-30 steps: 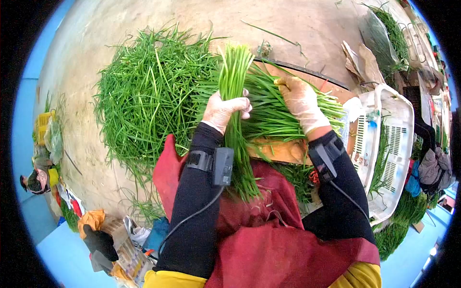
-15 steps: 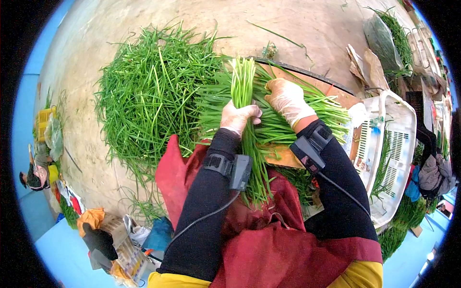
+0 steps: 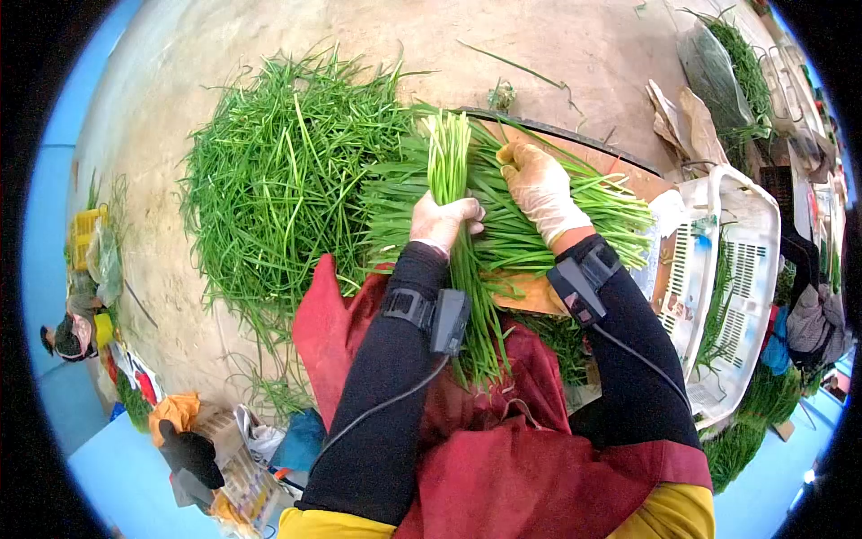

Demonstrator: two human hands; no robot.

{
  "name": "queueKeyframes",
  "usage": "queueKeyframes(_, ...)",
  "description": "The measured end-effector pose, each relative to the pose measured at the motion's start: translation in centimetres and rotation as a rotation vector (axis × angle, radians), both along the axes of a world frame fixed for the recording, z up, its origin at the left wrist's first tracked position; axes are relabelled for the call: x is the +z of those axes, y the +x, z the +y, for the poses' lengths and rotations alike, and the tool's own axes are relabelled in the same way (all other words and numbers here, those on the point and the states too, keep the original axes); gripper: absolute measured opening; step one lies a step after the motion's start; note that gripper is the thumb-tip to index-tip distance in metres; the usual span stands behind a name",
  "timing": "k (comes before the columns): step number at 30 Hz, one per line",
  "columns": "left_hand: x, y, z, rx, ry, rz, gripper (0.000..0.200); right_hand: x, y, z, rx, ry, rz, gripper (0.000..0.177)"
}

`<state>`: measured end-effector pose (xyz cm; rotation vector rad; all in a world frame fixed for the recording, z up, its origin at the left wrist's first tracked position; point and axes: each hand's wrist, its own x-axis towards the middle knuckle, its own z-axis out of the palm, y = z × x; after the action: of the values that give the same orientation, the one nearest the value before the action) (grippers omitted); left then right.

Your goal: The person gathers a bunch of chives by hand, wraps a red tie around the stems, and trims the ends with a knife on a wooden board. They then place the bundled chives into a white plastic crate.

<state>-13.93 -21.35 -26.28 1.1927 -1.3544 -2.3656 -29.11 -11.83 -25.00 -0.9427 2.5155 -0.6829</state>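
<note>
My left hand (image 3: 439, 223), in a thin pale glove, is wrapped round a bunch of garlic chives (image 3: 448, 162). The bunch's pale cut ends point away from me, and its green leaves hang toward my lap. To the right, my gloved right hand (image 3: 542, 190) is closed, with thumb and fingers curled together over a layer of chives (image 3: 597, 207). What it holds, if anything, I cannot make out. That layer lies on a brown board (image 3: 642, 182), its pale stems toward the right.
A large loose heap of chives (image 3: 287, 180) lies on the left. White plastic baskets (image 3: 741, 296) stand at the right. A bag of greens (image 3: 718, 76) and brown paper (image 3: 687, 126) are at the far right. Another person (image 3: 72, 334) is at the far left.
The bunch and my left hand have shifted very slightly left. My right hand has turned a little at the wrist, its curled fingertips staying near the same spot. My left grip is unchanged.
</note>
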Motion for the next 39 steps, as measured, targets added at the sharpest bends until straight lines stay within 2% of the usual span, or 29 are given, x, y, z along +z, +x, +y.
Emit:
queueKeyframes(2,0.0,-0.1,0.1,0.008,0.003,-0.010,0.028,0.0,0.0,0.0,0.005,0.010,-0.023,0.019)
queueKeyframes(4,-0.4,-0.1,0.0,-0.001,0.024,0.019,0.030,-0.5,0.1,-0.2,0.151,0.078,0.061,0.019)
queueKeyframes(11,-1.0,0.0,0.0,0.005,0.041,0.022,0.028,0.0,0.6,-1.2,0.174,0.260,0.118,0.022)
queueKeyframes(14,-0.9,0.1,0.0,0.007,0.041,0.039,0.026,0.1,0.7,-0.8,0.128,0.159,0.040,0.021)
queueKeyframes(19,0.1,0.1,0.0,-0.005,-0.003,0.017,0.027,0.0,0.0,0.8,-0.033,-0.193,-0.042,0.021)
queueKeyframes(21,1.0,0.4,-0.3,-0.008,-0.010,0.041,0.026,0.5,0.0,1.4,-0.012,-0.207,-0.013,0.024)
queueKeyframes(22,1.9,0.7,-0.9,-0.072,-0.065,0.027,0.027,0.8,0.3,1.6,-0.018,-0.236,-0.057,0.025)
queueKeyframes(24,3.2,0.5,-1.4,-0.049,-0.176,0.012,0.027,1.5,1.0,1.9,-0.049,-0.280,-0.077,0.030)
queueKeyframes(25,4.2,0.5,-1.7,-0.053,-0.207,0.050,0.029,0.8,1.0,1.8,-0.065,-0.325,-0.180,0.030)
queueKeyframes(28,7.1,0.1,-1.8,-0.056,-0.183,0.185,0.028,0.5,1.1,3.5,-0.075,-0.379,-0.202,0.028)
queueKeyframes(33,10.8,-1.8,1.6,-0.156,-0.118,0.249,0.032,1.6,1.3,5.8,-0.027,-0.466,-0.184,0.030)
queueKeyframes(35,12.2,-2.4,3.2,-0.178,-0.045,0.314,0.032,1.4,2.1,6.8,-0.109,-0.503,-0.279,0.028)
queueKeyframes(37,12.2,-3.2,4.6,-0.213,-0.032,0.339,0.030,1.2,2.7,7.6,-0.306,-0.752,-0.731,0.025)
queueKeyframes(38,11.5,-3.7,4.9,-0.221,-0.047,0.370,0.029,1.0,2.5,8.1,-0.274,-0.631,-0.644,0.023)
queueKeyframes(39,10.5,-4.2,5.1,-0.228,-0.064,0.402,0.028,1.7,2.6,8.3,-0.276,-0.635,-0.644,0.023)
